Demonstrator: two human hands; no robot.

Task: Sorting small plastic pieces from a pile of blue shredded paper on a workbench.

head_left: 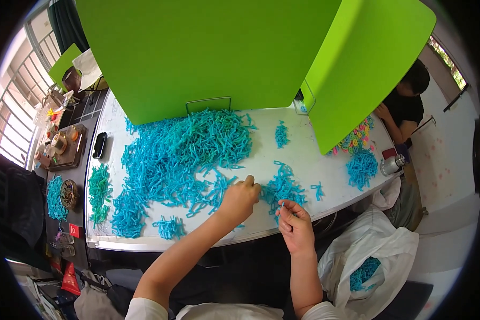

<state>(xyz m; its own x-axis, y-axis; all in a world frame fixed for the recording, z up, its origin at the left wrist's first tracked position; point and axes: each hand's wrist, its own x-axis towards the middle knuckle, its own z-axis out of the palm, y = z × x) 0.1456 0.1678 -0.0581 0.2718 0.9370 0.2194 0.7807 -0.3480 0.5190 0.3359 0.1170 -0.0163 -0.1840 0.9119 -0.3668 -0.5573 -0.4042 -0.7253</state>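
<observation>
Over the white table, my left hand (pixel 240 200) is closed with its knuckles up, between the big heap and a smaller pile; its fingertips are hidden, so what they hold cannot be made out. To its right, at the table's front edge, my right hand (pixel 296 226) pinches a small blue plastic strip (pixel 282 204) between thumb and forefinger. Just beyond that hand lies the smaller pile of blue plastic strips (pixel 284 186). The large heap of blue and teal strips (pixel 181 154) spreads over the table's left and middle.
Tall green panels (pixel 208 58) stand along the table's far side. A white bag (pixel 336 256) holding blue strips hangs open at lower right. Green strips (pixel 98 192) and a black tray (pixel 100 145) lie at left. Another person (pixel 408 101) sits at far right, near multicoloured pieces (pixel 357 138).
</observation>
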